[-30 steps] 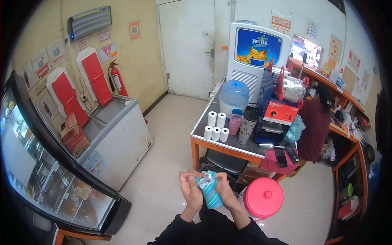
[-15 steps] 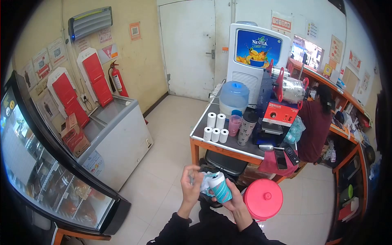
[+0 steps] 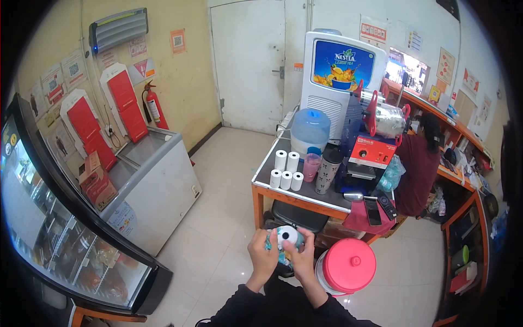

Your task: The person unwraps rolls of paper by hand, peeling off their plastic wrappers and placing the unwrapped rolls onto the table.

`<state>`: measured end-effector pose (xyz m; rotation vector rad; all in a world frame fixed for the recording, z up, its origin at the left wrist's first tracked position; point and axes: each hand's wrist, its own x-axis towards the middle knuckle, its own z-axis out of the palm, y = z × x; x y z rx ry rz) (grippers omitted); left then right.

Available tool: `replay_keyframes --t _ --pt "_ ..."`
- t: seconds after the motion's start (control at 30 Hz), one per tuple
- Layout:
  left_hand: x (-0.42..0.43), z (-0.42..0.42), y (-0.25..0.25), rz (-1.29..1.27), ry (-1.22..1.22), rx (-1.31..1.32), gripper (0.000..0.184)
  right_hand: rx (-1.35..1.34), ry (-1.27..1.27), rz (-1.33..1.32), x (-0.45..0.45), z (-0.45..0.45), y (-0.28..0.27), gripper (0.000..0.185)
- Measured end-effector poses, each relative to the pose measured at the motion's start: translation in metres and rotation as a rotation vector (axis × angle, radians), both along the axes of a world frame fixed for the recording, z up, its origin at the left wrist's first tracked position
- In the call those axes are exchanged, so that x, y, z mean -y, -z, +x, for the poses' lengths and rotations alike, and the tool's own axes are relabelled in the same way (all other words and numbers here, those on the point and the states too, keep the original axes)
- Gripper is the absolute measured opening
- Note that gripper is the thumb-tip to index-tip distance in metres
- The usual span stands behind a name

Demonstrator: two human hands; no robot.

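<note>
Between my two hands is a white paper roll [image 3: 289, 233] with a dark core hole facing up, partly covered by teal wrapping. My left hand [image 3: 262, 254] closes on the roll's left side, fingers against the wrapping. On the other side, my right hand [image 3: 303, 255] grips the roll with its thumb near the top end. Several unwrapped white paper rolls [image 3: 285, 180] stand upright on the table's [image 3: 305, 200] left end, beyond my hands. Beside them stand a pink tumbler [image 3: 311, 168] and a patterned tumbler [image 3: 327, 173].
A red-lidded bucket [image 3: 348, 267] stands on the floor right of my hands. A black stool [image 3: 299, 217] is under the table edge. A person in maroon [image 3: 418, 174] sits at the right counter. At left are a chest freezer [image 3: 163, 191] and a glass-door fridge [image 3: 60, 229].
My left hand has moved from loose wrapping onto the roll. The roll has turned more upright, its white end now facing me, and both hands hold it.
</note>
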<state>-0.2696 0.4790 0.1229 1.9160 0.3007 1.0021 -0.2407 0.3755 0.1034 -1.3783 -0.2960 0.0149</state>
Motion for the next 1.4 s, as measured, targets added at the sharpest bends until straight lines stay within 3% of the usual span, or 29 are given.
replay_keyframes --t 0.03,0.1,0.2,0.3,0.33,0.43,0.63,0.73,0.77,0.9,1.0,1.1,1.2,1.3,1.4 --pt "0.002 0.002 0.005 -0.117 0.046 -0.001 0.025 -0.125 -0.109 0.181 0.003 0.007 0.01 0.05" --pt "0.005 0.007 0.016 -0.349 0.131 0.003 0.028 -0.222 -0.216 0.281 0.007 0.007 0.007 0.048" --pt "0.005 0.009 0.019 -0.304 0.076 -0.065 0.03 -0.386 -0.346 0.434 0.014 0.009 0.022 0.052" --pt "-0.02 0.026 0.052 -0.396 -0.046 -0.054 0.031 -0.554 -0.481 0.696 0.022 0.006 0.016 0.065" --pt "-0.031 0.026 0.061 -0.461 -0.019 -0.077 0.031 -0.521 -0.493 0.677 0.028 0.005 0.01 0.066" --pt "-0.052 0.019 0.055 -0.663 0.145 -0.101 0.031 -0.479 -0.515 0.634 0.042 0.011 -0.002 0.072" --pt "-0.03 0.006 -0.019 -1.194 0.408 0.246 0.009 -0.455 -0.508 0.691 0.038 0.018 -0.008 0.069" --pt "-0.032 0.014 0.009 -0.891 0.519 0.291 0.018 -0.465 -0.5 0.666 0.034 0.016 -0.012 0.064" --pt "-0.022 0.01 -0.007 -0.768 0.51 0.279 0.034 -0.46 -0.497 0.648 0.033 0.014 -0.014 0.063" --pt "-0.013 0.008 -0.037 0.2 0.412 0.059 0.052 -0.335 -0.377 0.453 0.024 0.009 -0.015 0.052" --pt "-0.01 0.012 -0.015 0.049 0.47 0.029 0.041 -0.226 -0.312 0.495 0.018 0.005 -0.005 0.05" --pt "-0.008 0.015 -0.004 -0.024 0.458 0.115 0.031 0.072 -0.153 0.014 0.016 0.001 -0.016 0.049" --pt "-0.002 0.015 -0.003 0.049 0.348 0.236 0.028 -0.05 -0.178 0.172 0.016 0.004 -0.012 0.049" --pt "0.003 0.016 -0.001 0.167 0.237 0.306 0.026 -0.045 -0.134 0.156 0.014 0.006 0.001 0.047" --pt "0.005 0.015 0.001 0.085 0.229 0.259 0.017 -0.025 -0.122 0.145 0.013 0.002 -0.012 0.047"
